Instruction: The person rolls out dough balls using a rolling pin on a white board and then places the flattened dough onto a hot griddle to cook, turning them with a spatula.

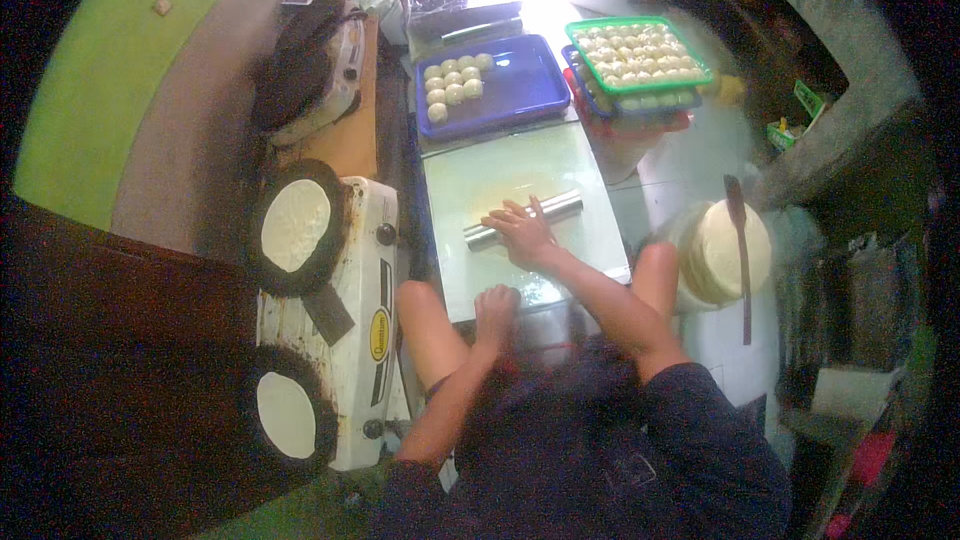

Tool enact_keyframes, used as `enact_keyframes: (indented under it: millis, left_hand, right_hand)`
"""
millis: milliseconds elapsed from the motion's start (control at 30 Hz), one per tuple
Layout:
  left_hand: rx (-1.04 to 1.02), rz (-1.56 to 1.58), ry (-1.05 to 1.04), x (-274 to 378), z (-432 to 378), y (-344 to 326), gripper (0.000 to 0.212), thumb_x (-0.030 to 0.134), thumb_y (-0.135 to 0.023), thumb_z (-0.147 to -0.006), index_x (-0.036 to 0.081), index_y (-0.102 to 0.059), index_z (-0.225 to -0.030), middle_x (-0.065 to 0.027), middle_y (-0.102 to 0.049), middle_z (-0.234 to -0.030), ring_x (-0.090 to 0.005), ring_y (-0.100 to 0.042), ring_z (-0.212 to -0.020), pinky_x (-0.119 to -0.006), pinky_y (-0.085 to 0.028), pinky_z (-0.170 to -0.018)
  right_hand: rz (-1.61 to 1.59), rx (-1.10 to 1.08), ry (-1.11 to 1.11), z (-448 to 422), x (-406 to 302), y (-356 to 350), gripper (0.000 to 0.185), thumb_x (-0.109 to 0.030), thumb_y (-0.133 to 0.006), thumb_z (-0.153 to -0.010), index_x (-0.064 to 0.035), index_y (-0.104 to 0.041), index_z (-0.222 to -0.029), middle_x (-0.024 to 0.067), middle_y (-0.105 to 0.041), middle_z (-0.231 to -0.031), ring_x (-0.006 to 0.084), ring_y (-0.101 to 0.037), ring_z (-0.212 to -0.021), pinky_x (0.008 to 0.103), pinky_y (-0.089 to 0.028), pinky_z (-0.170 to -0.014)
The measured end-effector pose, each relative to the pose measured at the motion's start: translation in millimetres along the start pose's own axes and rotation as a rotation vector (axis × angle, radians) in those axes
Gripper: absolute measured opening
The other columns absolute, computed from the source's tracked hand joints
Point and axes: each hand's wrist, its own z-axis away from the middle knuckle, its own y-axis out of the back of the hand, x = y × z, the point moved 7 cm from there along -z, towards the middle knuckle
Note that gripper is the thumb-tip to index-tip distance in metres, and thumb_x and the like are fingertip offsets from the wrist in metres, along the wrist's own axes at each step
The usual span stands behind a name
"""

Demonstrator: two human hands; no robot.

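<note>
My right hand (525, 236) lies on top of a shiny metal rolling pin (564, 204), its fingers spread across the middle. The pin rests slantwise on a pale, smooth work board (465, 277) in front of me. A faint yellowish patch, perhaps thin dough or oil, shows around the pin; I cannot tell which. At the board's near edge my left hand (496, 311) has its fingers curled. Whatever may be inside that hand is hidden.
Beyond the board, a blue tray (525, 86) holds several dough balls (454, 82). Stacked trays, topped by a green tray (637, 88) of dough balls, stand right. Left, a two-burner stove (360, 255) carries pans with flatbreads (296, 225). A flatbread stack (724, 255) bears a dark spatula (741, 255).
</note>
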Motion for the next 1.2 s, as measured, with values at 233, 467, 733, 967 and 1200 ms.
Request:
enact_keyframes:
  millis: [233, 467, 733, 967, 1200]
  left_hand:
    - [-0.249, -0.076, 0.05, -12, -8, -9, 0.015, 0.007, -0.059, -0.067, 0.011, -0.059, -0.081, -0.0083, -0.057, -0.085, -0.0293, -0.054, -0.084, -0.042, -0.039, -0.074]
    - [-0.393, -0.049, 0.154, -9, -12, -18, 0.012, 0.006, -0.06, -0.065, 0.01, -0.059, -0.076, -0.0107, -0.058, -0.077, -0.0319, -0.056, -0.08, -0.044, -0.04, -0.072]
    - [-0.093, 0.11, -0.078, 16, -39, 12, 0.015, 0.012, -0.062, -0.075, 0.006, -0.063, -0.089, -0.013, -0.062, -0.094, -0.0332, -0.057, -0.088, -0.045, -0.042, -0.079]
    - [-0.469, -0.258, -0.271, -23, -136, -42, 0.064, 0.04, -0.041, -0.093, 0.007, -0.022, -0.145, -0.014, -0.013, -0.153, -0.0307, -0.014, -0.141, -0.052, -0.015, -0.112]
    - [-0.423, -0.145, -0.389, 33, -174, -68, 0.065, 0.04, -0.037, -0.094, 0.006, -0.019, -0.146, -0.0133, -0.011, -0.153, -0.03, -0.011, -0.141, -0.053, -0.009, -0.113]
  right_hand:
    - [0.053, 0.016, -0.112, 20, 14, 23, 0.031, -0.032, -0.053, -0.082, -0.0205, -0.066, -0.108, 0.0158, -0.019, -0.151, 0.0376, -0.013, -0.14, 0.0676, -0.002, -0.106]
    - [-0.027, 0.03, -0.178, 7, 47, 14, 0.066, -0.015, -0.058, -0.08, -0.0365, -0.037, -0.139, 0.0172, -0.031, -0.145, 0.0319, -0.04, -0.128, 0.0549, -0.026, -0.106]
    - [0.151, 0.402, 0.057, -49, 63, 20, 0.064, -0.026, -0.065, -0.077, -0.0323, -0.041, -0.136, 0.0048, -0.053, -0.126, 0.0248, -0.054, -0.11, 0.0515, -0.032, -0.101]
    - [-0.052, 0.751, -0.053, -33, 86, 132, 0.066, -0.028, -0.067, -0.077, -0.0246, -0.042, -0.137, 0.0114, -0.041, -0.138, 0.0274, -0.036, -0.13, 0.055, -0.024, -0.106]
    - [0.277, 0.753, -0.815, 351, 250, 203, 0.069, -0.026, -0.067, -0.08, -0.004, -0.036, -0.138, 0.0233, -0.032, -0.142, 0.0396, -0.022, -0.134, 0.0492, -0.019, -0.11]
